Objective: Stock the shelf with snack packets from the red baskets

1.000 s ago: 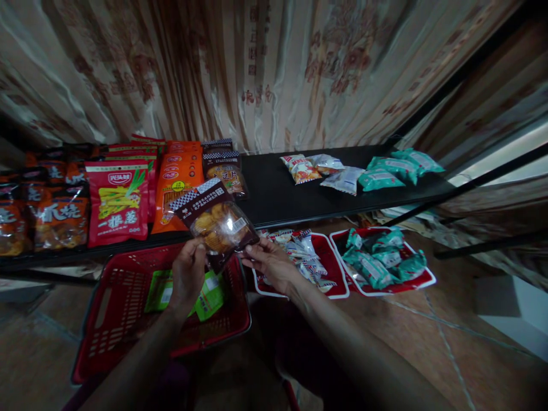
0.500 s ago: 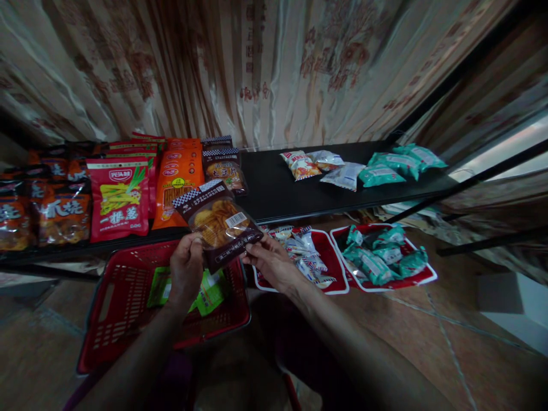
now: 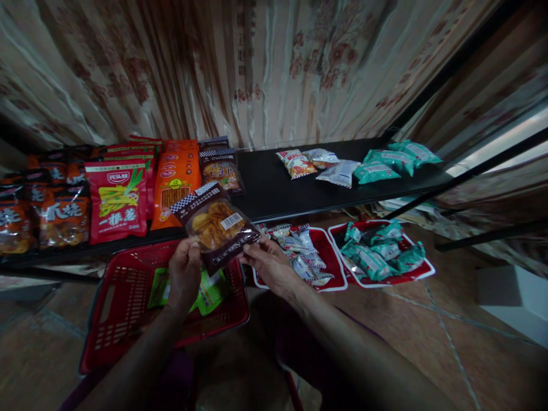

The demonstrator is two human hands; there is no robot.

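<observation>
Both my hands hold a dark brown snack packet (image 3: 216,224) with a checkered top edge, a clear window showing golden chips and a white barcode label. My left hand (image 3: 184,273) pinches its lower left edge. At the packet's lower right corner my right hand (image 3: 269,264) grips it. The packet is tilted, above the back rim of a red shopping basket (image 3: 124,308). Green packets (image 3: 209,294) lie inside the basket. More packets of the same brown kind (image 3: 222,168) stand on the black shelf (image 3: 282,194) behind.
Red packets (image 3: 116,200), orange packets (image 3: 176,180) and dark packets (image 3: 55,214) fill the shelf's left part. Small white packets (image 3: 321,162) and teal packets (image 3: 385,162) lie at its right. Two red trays on the floor hold white sweets (image 3: 299,251) and teal packets (image 3: 377,251). Curtains hang behind.
The brown packet has turned slightly in my hands and sits a little lower and flatter. Both hands keep their grip. The camera view has shifted slightly.
</observation>
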